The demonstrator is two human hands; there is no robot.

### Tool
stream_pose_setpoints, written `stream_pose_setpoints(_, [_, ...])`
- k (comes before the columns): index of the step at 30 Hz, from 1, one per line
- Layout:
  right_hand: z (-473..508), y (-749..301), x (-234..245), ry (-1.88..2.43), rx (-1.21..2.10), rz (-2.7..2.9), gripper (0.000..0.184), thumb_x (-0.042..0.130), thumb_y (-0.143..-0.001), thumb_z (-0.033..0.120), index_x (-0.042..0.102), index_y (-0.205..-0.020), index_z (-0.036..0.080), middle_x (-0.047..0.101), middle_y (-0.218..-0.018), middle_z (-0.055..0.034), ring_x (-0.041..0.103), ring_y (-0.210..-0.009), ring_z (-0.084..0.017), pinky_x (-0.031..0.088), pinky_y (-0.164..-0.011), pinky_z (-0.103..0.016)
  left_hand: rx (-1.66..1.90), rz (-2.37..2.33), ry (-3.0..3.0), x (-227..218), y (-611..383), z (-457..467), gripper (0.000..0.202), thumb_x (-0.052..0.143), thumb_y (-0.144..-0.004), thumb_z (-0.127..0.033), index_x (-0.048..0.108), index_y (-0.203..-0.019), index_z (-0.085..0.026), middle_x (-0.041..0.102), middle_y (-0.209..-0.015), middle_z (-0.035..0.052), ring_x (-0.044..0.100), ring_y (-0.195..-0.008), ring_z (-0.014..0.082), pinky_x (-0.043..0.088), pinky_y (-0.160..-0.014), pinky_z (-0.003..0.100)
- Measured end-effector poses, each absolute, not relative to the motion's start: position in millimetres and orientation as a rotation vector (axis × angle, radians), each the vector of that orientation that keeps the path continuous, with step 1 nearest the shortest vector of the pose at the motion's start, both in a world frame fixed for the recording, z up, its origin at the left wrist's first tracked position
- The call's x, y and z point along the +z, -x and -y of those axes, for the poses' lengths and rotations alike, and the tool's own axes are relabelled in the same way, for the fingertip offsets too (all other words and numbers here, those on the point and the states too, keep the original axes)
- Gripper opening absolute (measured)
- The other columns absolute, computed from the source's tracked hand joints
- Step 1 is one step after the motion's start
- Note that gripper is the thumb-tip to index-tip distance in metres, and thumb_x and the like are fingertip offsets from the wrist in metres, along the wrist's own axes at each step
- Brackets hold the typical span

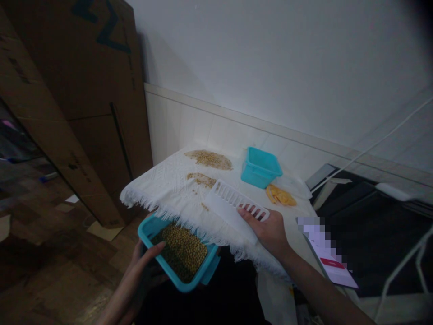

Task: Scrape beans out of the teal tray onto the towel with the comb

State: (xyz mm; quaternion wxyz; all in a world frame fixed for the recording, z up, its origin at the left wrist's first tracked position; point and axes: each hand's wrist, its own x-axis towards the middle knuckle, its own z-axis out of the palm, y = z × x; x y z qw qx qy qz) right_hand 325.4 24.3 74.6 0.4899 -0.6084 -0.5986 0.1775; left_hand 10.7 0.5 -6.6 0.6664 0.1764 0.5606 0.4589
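Observation:
My left hand grips the near left rim of a turquoise plastic tub, just below the table's front edge. Inside it lie yellow soybeans and smaller dark green beans. In my right hand is a flat white plastic piece with a row of slots, held against the white fringed tablecloth. Just beyond the piece lies a small patch of beans, with a few loose ones trailing toward the tub. Farther back spreads a larger bean pile.
A second turquoise tub stands toward the wall, beside a crumpled yellow item. At the right, a phone-like lit screen lies near a dark surface and white cables. Tall cardboard boxes rise at the left.

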Motion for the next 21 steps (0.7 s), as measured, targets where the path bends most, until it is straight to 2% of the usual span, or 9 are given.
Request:
stream_pose_setpoints(4, [-30, -316, 70, 1.438, 0.432, 1.436, 0.036, 0.083, -0.086, 0.053, 0.088, -0.075, 0.020, 0.082, -0.068, -0.0080, 0.073, -0.057, -0.025, 0.055, -0.051, -0.031, 1.070, -1.273, -0.379, -12, -12, -1, 0.106, 0.104, -0.069, -0.050, 0.052, -0.161, -0.035, 0.080, -0.138, 0.0155, 0.086, -0.109, 0.0413, 0.073, -0.086, 0.054])
stream_pose_setpoints(10, [-23, -305, 71, 1.412, 0.380, 1.564, 0.041, 0.078, -0.093, 0.049, 0.080, -0.064, 0.019, 0.068, -0.053, -0.0029, 0.060, -0.048, -0.018, 0.044, -0.047, -0.027, 1.048, -1.297, -0.387, -15, -10, -2, 0.108, 0.104, -0.069, -0.053, 0.053, -0.162, -0.036, 0.076, -0.144, 0.0160, 0.086, -0.107, 0.0400, 0.073, -0.085, 0.052])
stream_pose_setpoints(12, [-18, -301, 73, 1.404, 0.378, 1.602, 0.043, 0.077, -0.094, 0.047, 0.078, -0.061, 0.019, 0.065, -0.051, -0.0019, 0.056, -0.046, -0.016, 0.041, -0.046, -0.026, 1.037, -1.287, -0.404, -13, -9, -1, 0.105, 0.102, -0.073, -0.052, 0.051, -0.164, -0.037, 0.075, -0.144, 0.0159, 0.086, -0.107, 0.0383, 0.073, -0.084, 0.050])
stream_pose_setpoints(15, [-11, -295, 75, 1.368, 0.400, 1.663, 0.044, 0.077, -0.094, 0.045, 0.077, -0.059, 0.020, 0.061, -0.047, -0.0008, 0.053, -0.042, -0.015, 0.038, -0.044, -0.025, 1.041, -1.280, -0.405, -11, -9, 0, 0.088, 0.096, -0.084, -0.045, 0.054, -0.160, -0.038, 0.078, -0.141, 0.0137, 0.086, -0.103, 0.0343, 0.073, -0.082, 0.047])
stream_pose_setpoints(17, [-13, -294, 76, 1.325, 0.416, 1.695, 0.039, 0.078, -0.095, 0.045, 0.083, -0.065, 0.020, 0.067, -0.050, -0.0014, 0.056, -0.043, -0.015, 0.041, -0.045, -0.025, 1.051, -1.274, -0.401, -12, -8, 0, 0.078, 0.094, -0.087, -0.042, 0.057, -0.156, -0.037, 0.079, -0.139, 0.0131, 0.087, -0.101, 0.0335, 0.073, -0.081, 0.047])
stream_pose_setpoints(19, [-21, -294, 76, 1.296, 0.402, 1.688, 0.035, 0.079, -0.094, 0.047, 0.089, -0.074, 0.020, 0.073, -0.057, -0.0028, 0.061, -0.046, -0.017, 0.045, -0.048, -0.026, 1.055, -1.285, -0.397, -14, -7, -2, 0.078, 0.095, -0.086, -0.041, 0.057, -0.155, -0.036, 0.079, -0.138, 0.0132, 0.087, -0.100, 0.0336, 0.074, -0.081, 0.049])
stream_pose_setpoints(21, [-35, -295, 75, 1.313, 0.353, 1.634, 0.037, 0.078, -0.094, 0.050, 0.089, -0.076, 0.020, 0.074, -0.059, -0.0038, 0.064, -0.049, -0.019, 0.047, -0.050, -0.028, 1.058, -1.307, -0.388, -16, -5, -5, 0.080, 0.096, -0.084, -0.040, 0.056, -0.153, -0.036, 0.078, -0.138, 0.0132, 0.087, -0.097, 0.0332, 0.074, -0.081, 0.051])
